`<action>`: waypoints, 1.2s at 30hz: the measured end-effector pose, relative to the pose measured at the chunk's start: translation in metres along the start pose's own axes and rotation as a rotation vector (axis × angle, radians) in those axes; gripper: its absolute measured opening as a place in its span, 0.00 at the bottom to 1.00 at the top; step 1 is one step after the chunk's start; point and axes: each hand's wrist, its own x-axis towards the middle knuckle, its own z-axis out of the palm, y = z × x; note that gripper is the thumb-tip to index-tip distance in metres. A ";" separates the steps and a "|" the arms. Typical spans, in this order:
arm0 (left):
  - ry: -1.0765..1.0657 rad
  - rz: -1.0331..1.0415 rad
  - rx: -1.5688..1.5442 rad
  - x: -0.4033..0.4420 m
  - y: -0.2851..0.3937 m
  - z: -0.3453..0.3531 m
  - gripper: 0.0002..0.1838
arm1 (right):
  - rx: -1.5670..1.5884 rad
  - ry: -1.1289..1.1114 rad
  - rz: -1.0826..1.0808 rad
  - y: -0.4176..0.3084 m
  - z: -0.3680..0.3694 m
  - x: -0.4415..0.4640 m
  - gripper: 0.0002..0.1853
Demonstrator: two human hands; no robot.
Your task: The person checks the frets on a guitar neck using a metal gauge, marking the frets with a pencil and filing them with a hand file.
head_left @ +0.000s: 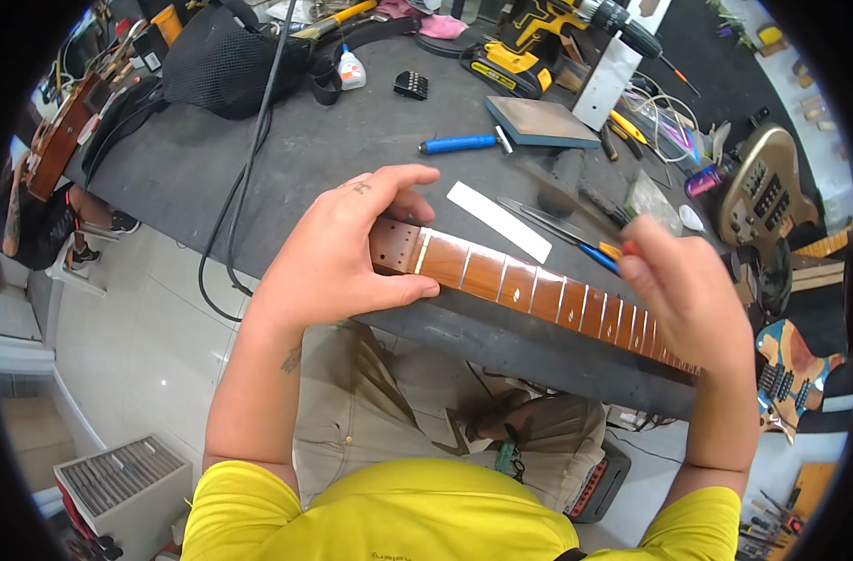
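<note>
A guitar neck (529, 290) with a glossy brown fretboard, metal frets and pale inlays lies across the bench's near edge. My left hand (342, 243) grips its headstock end beside the white nut, thumb along the near side and fingers over the far side. Above the higher frets, my right hand (693, 290) is closed on a tool with a red handle (631, 249); motion blur and my fingers hide most of it. Just beyond the neck lie a white strip (498, 221) and a slim metal tool with a blue handle (596, 257).
On the dark bench (351, 140) are a blue-handled tool (459, 144), a flat block (541, 122), a yellow drill (520, 56), a glue bottle (351, 71) and a black mesh bag (225, 61). Guitar bodies (767, 192) stand at right. A black cable (249, 178) hangs at left.
</note>
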 end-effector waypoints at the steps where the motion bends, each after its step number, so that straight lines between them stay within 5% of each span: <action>1: 0.015 -0.007 -0.071 0.000 -0.001 -0.001 0.51 | 0.003 0.000 -0.010 0.000 0.006 0.010 0.09; 4: 0.040 -0.007 -0.143 0.000 -0.004 -0.001 0.56 | -0.013 -0.072 -0.247 0.005 0.031 0.038 0.08; 7: 0.044 0.004 -0.132 0.000 -0.007 -0.002 0.58 | 0.015 -0.127 -0.261 0.005 0.044 0.048 0.08; 12: 0.042 0.010 -0.144 0.001 -0.007 -0.003 0.59 | -0.068 -0.151 -0.403 0.009 0.056 0.051 0.47; 36: -0.006 0.016 -0.003 0.003 -0.003 -0.001 0.62 | -0.132 -0.120 -0.434 0.002 0.051 0.044 0.42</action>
